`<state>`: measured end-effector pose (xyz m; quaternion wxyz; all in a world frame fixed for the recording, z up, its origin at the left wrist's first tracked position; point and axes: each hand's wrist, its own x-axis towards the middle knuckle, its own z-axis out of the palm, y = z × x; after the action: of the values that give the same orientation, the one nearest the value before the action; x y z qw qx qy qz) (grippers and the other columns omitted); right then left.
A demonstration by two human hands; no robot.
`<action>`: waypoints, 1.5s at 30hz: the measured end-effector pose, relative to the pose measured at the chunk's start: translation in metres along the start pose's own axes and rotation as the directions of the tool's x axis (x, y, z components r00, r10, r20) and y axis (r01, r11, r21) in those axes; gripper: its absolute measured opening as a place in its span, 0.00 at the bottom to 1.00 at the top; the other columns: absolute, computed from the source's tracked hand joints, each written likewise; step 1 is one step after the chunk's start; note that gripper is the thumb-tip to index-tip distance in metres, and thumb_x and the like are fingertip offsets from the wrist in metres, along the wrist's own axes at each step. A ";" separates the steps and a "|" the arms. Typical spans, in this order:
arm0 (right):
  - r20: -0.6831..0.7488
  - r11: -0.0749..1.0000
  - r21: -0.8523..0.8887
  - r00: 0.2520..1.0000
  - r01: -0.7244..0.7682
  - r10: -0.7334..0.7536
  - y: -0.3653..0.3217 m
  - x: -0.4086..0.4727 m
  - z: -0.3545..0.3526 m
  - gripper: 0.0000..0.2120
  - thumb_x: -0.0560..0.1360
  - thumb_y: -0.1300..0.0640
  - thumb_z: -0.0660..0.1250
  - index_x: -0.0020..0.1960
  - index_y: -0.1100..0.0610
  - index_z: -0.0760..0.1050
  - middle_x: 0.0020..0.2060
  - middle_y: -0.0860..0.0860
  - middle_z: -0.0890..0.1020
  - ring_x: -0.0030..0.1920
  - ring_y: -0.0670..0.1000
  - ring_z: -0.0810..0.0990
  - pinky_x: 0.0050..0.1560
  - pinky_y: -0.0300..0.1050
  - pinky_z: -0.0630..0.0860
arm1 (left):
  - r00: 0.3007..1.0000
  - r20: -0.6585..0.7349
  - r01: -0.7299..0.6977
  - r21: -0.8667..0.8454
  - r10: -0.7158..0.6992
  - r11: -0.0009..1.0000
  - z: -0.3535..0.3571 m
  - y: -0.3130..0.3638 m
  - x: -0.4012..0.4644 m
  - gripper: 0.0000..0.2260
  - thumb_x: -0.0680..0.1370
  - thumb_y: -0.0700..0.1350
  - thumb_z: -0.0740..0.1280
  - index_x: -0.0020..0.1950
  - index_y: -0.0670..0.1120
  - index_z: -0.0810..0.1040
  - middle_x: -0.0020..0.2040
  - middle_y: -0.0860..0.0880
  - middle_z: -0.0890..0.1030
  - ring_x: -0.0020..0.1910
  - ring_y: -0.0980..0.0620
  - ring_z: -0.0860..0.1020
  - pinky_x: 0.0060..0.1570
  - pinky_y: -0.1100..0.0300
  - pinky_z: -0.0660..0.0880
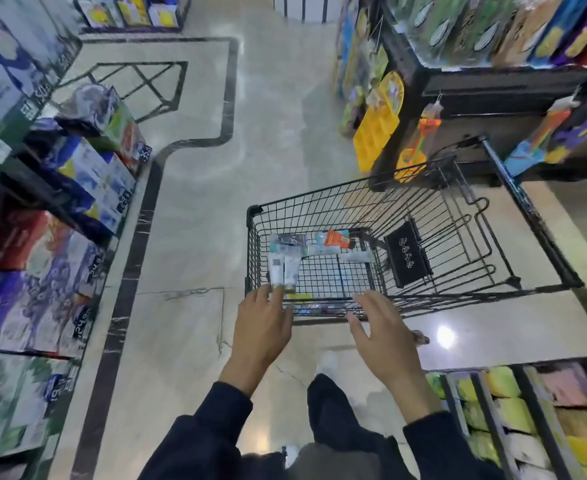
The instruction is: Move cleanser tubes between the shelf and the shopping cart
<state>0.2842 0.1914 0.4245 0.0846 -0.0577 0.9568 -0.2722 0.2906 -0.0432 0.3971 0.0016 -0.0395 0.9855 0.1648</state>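
A black wire shopping cart [527, 209] stands in the aisle in front of me. Several cleanser tubes lie in its basket: two pale tubes [283, 270] side by side at the left, an orange tube [337, 238] and a white tube [354, 256] further back. My left hand [262, 323] reaches over the cart's near edge with its fingers fairly straight, the fingertips at the lower ends of the two pale tubes. My right hand [380, 334] hovers over the near rim with fingers spread, holding nothing. The picture is blurred.
Shelves of boxed goods [60, 202] line the left side. A dark shelf unit with hanging packs [493, 81] stands behind the cart on the right. A low rack of yellow and green packs [510, 410] is at my right. The cart's black seat flap [406, 258] is folded inside.
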 end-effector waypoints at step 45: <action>0.431 0.775 -0.016 0.696 -0.631 0.575 0.083 0.386 0.414 0.38 0.70 0.63 0.71 0.77 0.55 0.61 0.63 0.58 0.70 0.60 0.61 0.75 0.60 0.57 0.79 | 0.468 0.667 0.873 -0.248 -0.579 0.420 0.371 -0.169 0.292 0.20 0.72 0.46 0.74 0.60 0.48 0.71 0.54 0.47 0.80 0.51 0.47 0.81 0.42 0.54 0.77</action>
<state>-0.0193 -0.0109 -0.0169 0.3725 0.2095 0.8616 -0.2738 0.0094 -0.1041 -0.0131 0.3099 -0.4357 0.7265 0.4317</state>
